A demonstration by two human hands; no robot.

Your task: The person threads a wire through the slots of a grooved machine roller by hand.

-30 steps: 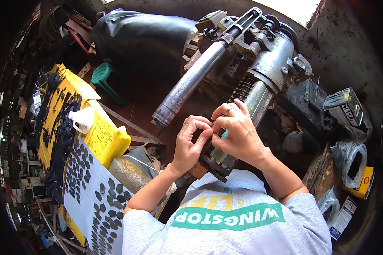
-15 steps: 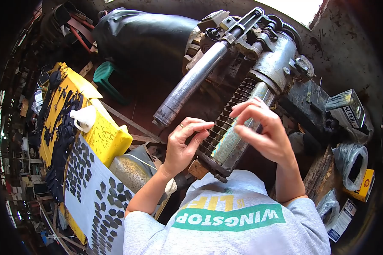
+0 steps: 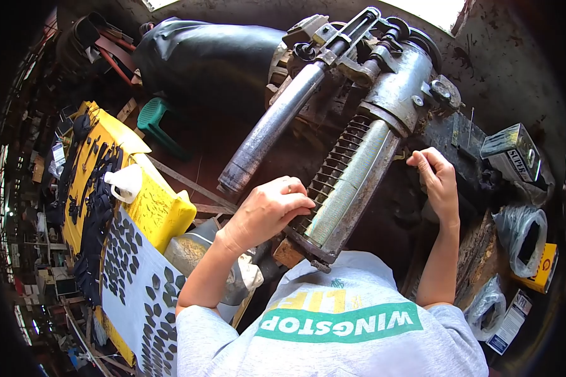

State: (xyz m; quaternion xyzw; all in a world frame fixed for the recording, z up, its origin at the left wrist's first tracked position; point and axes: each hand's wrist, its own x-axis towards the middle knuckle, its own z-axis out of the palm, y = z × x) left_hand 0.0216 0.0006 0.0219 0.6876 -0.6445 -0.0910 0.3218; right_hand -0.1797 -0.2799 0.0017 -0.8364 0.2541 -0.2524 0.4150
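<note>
A machine with a long textured metal roller points towards me. Along the roller's left side runs a row of dark, evenly spaced rings or wires. My left hand is closed, its fingertips at the lower end of this row; what they pinch, if anything, is hidden. Out to the right of the roller, my right hand is raised and apart from it. Its thumb and fingers are pinched together, and anything between them is too small to make out. A smooth metal cylinder extends beside the roller on the left.
To my left, a sheet carries many dark cut pieces beside a yellow block, with a white jug on top. A green stool stands behind. Boxes and plastic bags lie at right.
My right hand has moved off the roller, out to the right, and its fingers have come together. My left hand has turned more palm-down, still by the rings' lower end.
</note>
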